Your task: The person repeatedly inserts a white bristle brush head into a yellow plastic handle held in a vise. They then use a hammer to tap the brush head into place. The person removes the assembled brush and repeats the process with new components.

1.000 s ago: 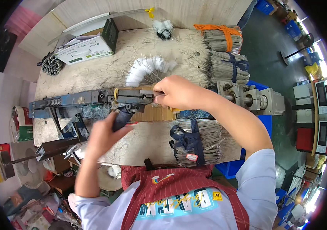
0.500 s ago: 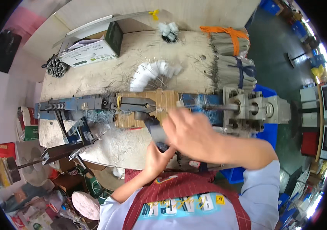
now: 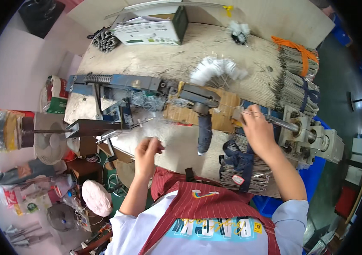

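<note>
While white brushes (image 3: 215, 70) lie fanned, apparently done, tied wires (image 3: 257, 172) look unused; left hand (image 3: 147, 154) half-curled, seemingly empty; right hand (image 3: 257, 129) bent-fingered, hold unclear.

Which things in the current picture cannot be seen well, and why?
Head view: inside of the box, mostly hidden by its front wall.
Head view: blue bin, partly behind the right forearm.
Head view: anything in the right hand, too small to tell.

Single view: head-worn fisheye, left of a pair, facing down and forward over the bench (image 3: 174, 148). Left hand (image 3: 147, 155) and right hand (image 3: 255, 129) lie close below; apron (image 3: 219, 202) fills lower centre, panel (image 3: 270, 19) the top.
</note>
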A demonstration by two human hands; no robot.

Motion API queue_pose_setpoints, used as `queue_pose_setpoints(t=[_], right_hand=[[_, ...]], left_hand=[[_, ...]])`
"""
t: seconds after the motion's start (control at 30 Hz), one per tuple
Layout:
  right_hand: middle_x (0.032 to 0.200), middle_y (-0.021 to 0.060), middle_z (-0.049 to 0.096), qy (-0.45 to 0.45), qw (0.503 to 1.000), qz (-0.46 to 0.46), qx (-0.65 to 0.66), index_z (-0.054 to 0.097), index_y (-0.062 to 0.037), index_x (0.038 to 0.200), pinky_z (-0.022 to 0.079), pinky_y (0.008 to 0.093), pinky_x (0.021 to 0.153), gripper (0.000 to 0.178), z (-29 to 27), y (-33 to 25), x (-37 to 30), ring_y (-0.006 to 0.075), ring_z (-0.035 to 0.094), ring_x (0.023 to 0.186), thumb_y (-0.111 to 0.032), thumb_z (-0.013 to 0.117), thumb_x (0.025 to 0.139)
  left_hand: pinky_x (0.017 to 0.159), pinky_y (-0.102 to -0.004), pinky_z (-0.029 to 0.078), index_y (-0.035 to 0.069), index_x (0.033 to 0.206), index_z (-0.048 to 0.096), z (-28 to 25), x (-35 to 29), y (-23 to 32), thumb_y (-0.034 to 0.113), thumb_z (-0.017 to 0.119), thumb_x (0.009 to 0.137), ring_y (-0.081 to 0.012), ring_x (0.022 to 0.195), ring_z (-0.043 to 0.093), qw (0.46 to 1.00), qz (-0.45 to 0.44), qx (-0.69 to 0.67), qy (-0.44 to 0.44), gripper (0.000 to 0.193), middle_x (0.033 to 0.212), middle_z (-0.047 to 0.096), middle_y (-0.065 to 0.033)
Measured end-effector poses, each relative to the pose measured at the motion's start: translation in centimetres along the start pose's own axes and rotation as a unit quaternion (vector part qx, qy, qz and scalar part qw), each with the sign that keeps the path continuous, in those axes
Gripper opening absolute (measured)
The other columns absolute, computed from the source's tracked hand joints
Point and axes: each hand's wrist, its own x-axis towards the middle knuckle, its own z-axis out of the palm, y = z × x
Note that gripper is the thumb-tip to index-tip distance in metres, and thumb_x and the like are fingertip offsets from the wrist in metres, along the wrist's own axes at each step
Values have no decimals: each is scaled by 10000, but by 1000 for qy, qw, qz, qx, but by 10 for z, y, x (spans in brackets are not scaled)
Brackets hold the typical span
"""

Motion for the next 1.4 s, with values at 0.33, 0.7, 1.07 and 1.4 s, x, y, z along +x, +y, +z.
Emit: queue_pose_setpoints(t=[0.33,0.7,1.07,1.4], right_hand=[[843,155,622,67,990,-43,121,533,-38,957,504,438,653,197,-16,-13,-21,362,639,801,-28,652,800],[930,75,645,35,871,147,468,581,22,1115,473,249,631,260,-51,-5,-77,84,582,746,-171,615,944],[1015,145,667,204,962,-12,181,598,10,1032,534,353,771,222,-80,-4,-34,287,660,883,-72,673,840],[895,109,661,95,980,-174,-11,582,-47,901,550,358,607,149,-82,-7,-13,250,668,838,-117,655,791]], left_hand=[[539,-266,523,-41,959,592,-4,41,-8,228,525,1012,-165,621,648,985,127,-42,105,282,802,649,-108],[505,-237,462,-9,813,594,48,-12,31,186,493,1013,-99,562,579,990,72,-21,-120,297,689,616,-56],[460,-221,430,38,843,575,210,1,89,272,516,1000,-113,491,548,931,-116,-220,-268,288,667,606,-50],[630,-237,467,17,954,617,199,7,54,225,505,1018,-105,707,599,952,46,-217,-209,245,830,648,-45]])
